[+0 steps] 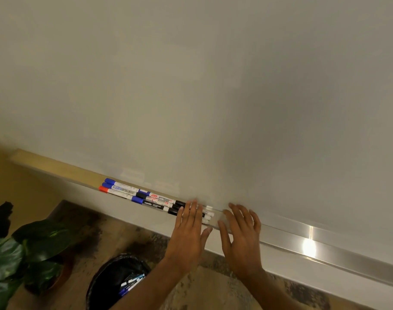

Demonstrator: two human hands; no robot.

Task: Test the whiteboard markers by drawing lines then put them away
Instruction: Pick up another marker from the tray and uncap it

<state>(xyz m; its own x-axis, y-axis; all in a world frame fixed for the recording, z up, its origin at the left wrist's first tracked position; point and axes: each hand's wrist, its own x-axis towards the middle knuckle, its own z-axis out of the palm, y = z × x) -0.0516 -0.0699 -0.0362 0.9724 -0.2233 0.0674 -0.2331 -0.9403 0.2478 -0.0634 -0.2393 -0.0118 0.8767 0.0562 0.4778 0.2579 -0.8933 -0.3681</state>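
Whiteboard (191,86): is standing blank, showing no drawn lines and filling most of the view.
Tray (325,245): is running as a metal ledge along the board's lower edge.
Left markers (118,186): three are lying side by side lengthwise in the tray, two blue caps and one red pointing left.
Middle markers (156,200): three more are lying just right of those, with labelled barrels and blue or dark caps at their left ends.
Right markers (208,213): their white ends are showing past the left hand (187,231), whose straight fingers are lying over them.
Binned markers (131,283): several are lying in a black-lined bin (97,278) below the tray.
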